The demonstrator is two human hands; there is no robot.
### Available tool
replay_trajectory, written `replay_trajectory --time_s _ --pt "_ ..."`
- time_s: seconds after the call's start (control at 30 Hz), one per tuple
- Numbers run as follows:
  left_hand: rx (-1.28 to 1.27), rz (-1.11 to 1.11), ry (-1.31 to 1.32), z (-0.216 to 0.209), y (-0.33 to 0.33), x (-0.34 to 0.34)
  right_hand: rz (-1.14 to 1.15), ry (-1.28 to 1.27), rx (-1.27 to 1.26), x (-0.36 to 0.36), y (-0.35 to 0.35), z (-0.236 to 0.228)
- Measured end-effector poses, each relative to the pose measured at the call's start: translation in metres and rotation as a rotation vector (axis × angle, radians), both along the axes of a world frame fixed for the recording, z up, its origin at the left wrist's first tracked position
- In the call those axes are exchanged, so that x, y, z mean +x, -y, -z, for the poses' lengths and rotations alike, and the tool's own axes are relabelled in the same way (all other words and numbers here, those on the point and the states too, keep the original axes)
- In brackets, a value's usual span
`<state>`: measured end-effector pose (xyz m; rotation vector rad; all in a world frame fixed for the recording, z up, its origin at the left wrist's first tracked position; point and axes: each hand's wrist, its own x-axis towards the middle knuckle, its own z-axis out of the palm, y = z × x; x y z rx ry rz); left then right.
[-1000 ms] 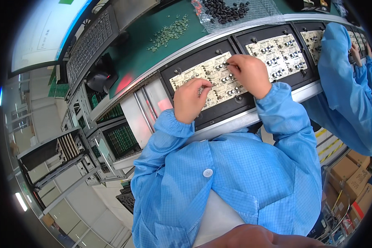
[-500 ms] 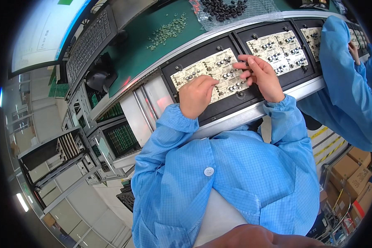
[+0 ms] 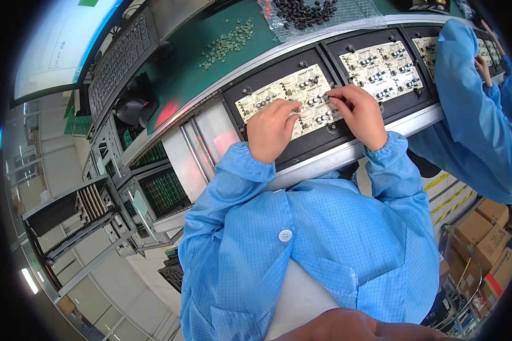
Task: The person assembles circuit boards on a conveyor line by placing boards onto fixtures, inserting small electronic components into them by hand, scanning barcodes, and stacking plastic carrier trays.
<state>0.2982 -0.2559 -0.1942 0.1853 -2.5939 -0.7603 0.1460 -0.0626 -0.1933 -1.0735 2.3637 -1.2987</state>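
The left hand (image 3: 269, 129) and right hand (image 3: 364, 118) are holding thumb and finger close together over one flat, cream circuit board (image 3: 298, 91) in a black frame (image 3: 307, 152); I cannot tell whether they're gripping anything. Two piles, pale green bits (image 3: 228, 43) and glossy black bits (image 3: 302, 13), are lying beyond.

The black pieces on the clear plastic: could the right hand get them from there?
Probably yes: the right hand looks able to stretch forward to the black pieces. Only the low black tray and silver rail seem to lie between, though it would have to leave the cream circuit board.
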Motion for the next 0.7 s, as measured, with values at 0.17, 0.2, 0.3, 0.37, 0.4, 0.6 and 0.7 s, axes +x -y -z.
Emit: replay_trajectory --time_s 0.17,0.2,0.3,0.37,0.4,0.6,0.7 --pt "0.589 0.027 0.196 -0.004 0.020 0.014 0.055 -0.119 0.044 0.006 0.003 0.000" --pt "0.589 0.026 0.196 0.001 0.024 0.017 0.075 -0.119 0.032 0.007 0.004 0.002" --pt "1.145 0.098 0.129 0.009 0.034 0.024 0.088 -0.147 0.024 0.007 0.004 0.006" --pt "1.211 0.081 0.114 0.008 0.035 0.026 0.083 -0.175 0.028 0.006 0.004 0.007" --pt "1.277 0.064 0.100 0.007 0.034 0.027 0.056 -0.195 0.020 0.005 0.004 0.007" --pt "1.581 -0.105 0.191 -0.008 0.037 0.031 -0.072 -0.377 -0.018 -0.008 0.006 0.001" --pt "1.636 -0.078 0.130 -0.007 0.038 0.033 -0.120 -0.410 -0.003 -0.012 0.007 0.001"
